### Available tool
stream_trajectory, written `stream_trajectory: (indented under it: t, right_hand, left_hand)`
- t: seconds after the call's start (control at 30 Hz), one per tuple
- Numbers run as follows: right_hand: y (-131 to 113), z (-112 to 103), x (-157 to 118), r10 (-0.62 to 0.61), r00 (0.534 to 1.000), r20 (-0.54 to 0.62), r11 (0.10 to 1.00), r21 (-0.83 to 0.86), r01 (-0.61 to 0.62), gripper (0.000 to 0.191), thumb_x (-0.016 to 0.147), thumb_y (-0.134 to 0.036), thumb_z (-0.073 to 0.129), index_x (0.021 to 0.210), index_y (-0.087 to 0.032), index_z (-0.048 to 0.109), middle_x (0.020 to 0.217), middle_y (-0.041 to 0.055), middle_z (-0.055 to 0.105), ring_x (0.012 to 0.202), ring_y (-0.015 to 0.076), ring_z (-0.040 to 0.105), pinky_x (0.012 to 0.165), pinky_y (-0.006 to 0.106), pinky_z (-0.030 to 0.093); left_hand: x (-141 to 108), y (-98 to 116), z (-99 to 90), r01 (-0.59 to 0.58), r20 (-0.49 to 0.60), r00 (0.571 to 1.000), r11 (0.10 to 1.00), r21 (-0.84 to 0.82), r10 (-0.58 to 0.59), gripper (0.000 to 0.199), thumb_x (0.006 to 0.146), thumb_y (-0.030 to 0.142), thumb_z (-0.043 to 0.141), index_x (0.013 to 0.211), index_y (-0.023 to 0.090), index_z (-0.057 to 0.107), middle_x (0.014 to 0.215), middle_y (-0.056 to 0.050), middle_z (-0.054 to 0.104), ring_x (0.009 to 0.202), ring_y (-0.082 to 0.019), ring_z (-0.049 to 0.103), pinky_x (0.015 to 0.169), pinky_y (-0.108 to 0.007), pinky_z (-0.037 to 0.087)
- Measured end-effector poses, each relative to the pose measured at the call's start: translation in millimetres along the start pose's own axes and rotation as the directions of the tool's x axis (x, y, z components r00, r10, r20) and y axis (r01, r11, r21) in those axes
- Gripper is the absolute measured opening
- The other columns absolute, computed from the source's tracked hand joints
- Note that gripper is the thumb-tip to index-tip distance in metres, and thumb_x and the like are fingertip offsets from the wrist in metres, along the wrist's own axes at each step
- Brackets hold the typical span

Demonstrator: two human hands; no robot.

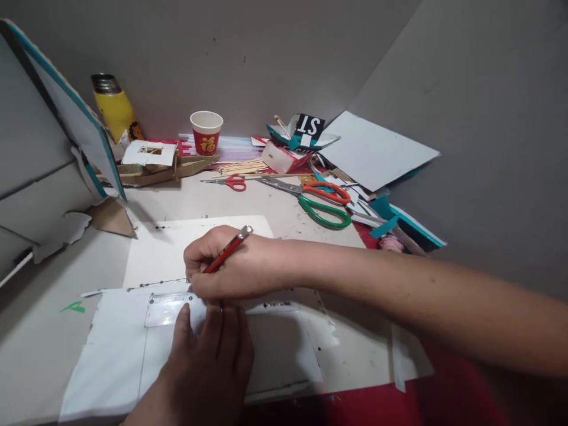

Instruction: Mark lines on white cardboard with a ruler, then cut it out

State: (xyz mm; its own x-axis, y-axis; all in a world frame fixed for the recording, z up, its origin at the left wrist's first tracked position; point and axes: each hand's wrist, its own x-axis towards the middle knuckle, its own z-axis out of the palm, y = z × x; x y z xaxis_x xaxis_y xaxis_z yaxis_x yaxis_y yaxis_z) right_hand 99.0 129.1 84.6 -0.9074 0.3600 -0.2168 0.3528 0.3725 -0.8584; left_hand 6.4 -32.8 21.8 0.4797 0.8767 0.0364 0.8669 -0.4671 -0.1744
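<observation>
A red pencil (226, 251) with a pale end is pinched in my right hand (217, 260), slanting up to the right. Its tip is hidden behind the fingers, close to a dark line on the white sheet. Just below, my left hand (213, 343) lies with fingers stretched out and pressed on a clear ruler (164, 313). The fingers cover the middle of the ruler; its left end and printed right end show. Under the ruler is white paperboard (106, 355) with a ragged edge and a pencilled line. Behind it lies another white sheet (151, 254) with dark dots along its edges.
Orange-and-green scissors (326, 213) and small red scissors (237, 183) lie behind my right hand. Farther back are a red paper cup (206, 142), a yellow bottle (116, 112) and a cardboard boat (155, 171). A cardboard structure (66, 100) stands left; scraps (355, 195) pile up right.
</observation>
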Motion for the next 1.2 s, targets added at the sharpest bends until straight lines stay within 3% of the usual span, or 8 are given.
stream_trajectory:
  t: [0.7,1.2]
  right_hand:
    - [5,-17,-21,0.081,0.997,0.0,0.994,-0.074,-0.081,0.01,0.071,-0.014,0.054,0.062,-0.017,0.052,0.055,-0.0076,0.046,0.053,0.0059,0.041,0.045,0.016,0.033]
    - [10,-22,-35,0.161,0.987,0.001,0.985,-0.062,-0.161,0.01,0.072,-0.013,0.053,0.062,-0.018,0.053,0.056,-0.0068,0.049,0.053,0.0072,0.042,0.045,0.018,0.033]
  left_hand:
    - [3,-1,-5.2,0.005,-0.011,1.0,1.0,0.006,-0.004,0.045,0.091,0.034,0.051,0.131,0.022,0.064,0.132,-0.018,0.065,0.122,-0.038,0.055,0.092,-0.055,0.044]
    - [6,-4,-9.0,-0.01,0.059,0.998,0.999,-0.051,0.013,0.049,0.089,0.04,0.051,0.133,0.021,0.063,0.135,-0.019,0.062,0.125,-0.04,0.054,0.09,-0.057,0.049]
